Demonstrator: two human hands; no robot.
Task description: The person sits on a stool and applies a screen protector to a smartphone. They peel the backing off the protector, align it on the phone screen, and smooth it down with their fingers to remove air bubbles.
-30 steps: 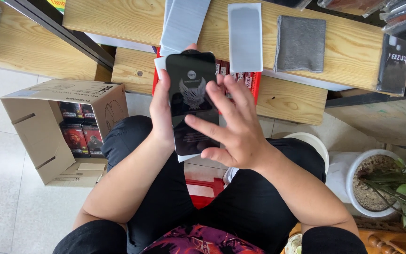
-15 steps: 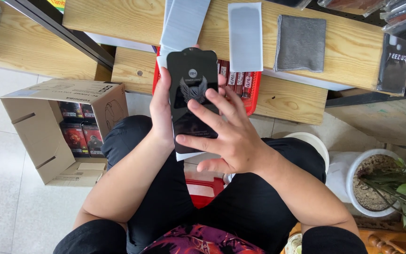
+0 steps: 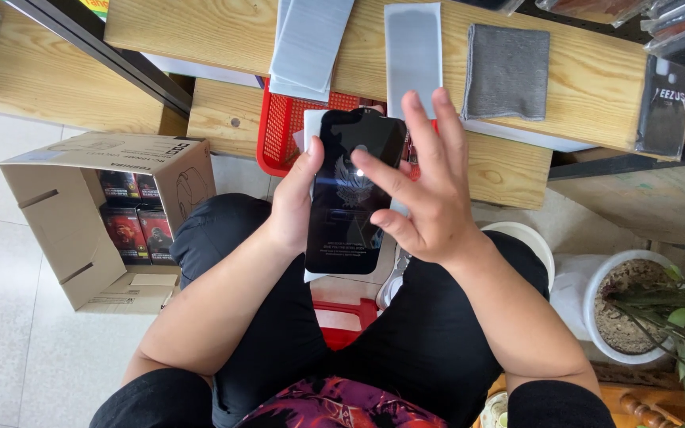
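a: left hand (image 3: pixel 295 208) up now, its grip pinching the black phone-shaped panel (image 3: pixel 353 190) by the left edge, thumb hooked on the front.

b: and the right hand (image 3: pixel 430 198)?

a: fingers spread wide, the grip holds nothing, the fingertips touch the panel's right side.

b: around them?

a: just beyond the grip, a red basket (image 3: pixel 291 131) and the wooden tabletop (image 3: pixel 580 87) with a grey cloth (image 3: pixel 507 71). out past the left hand, a cardboard box (image 3: pixel 97 214) on the floor.
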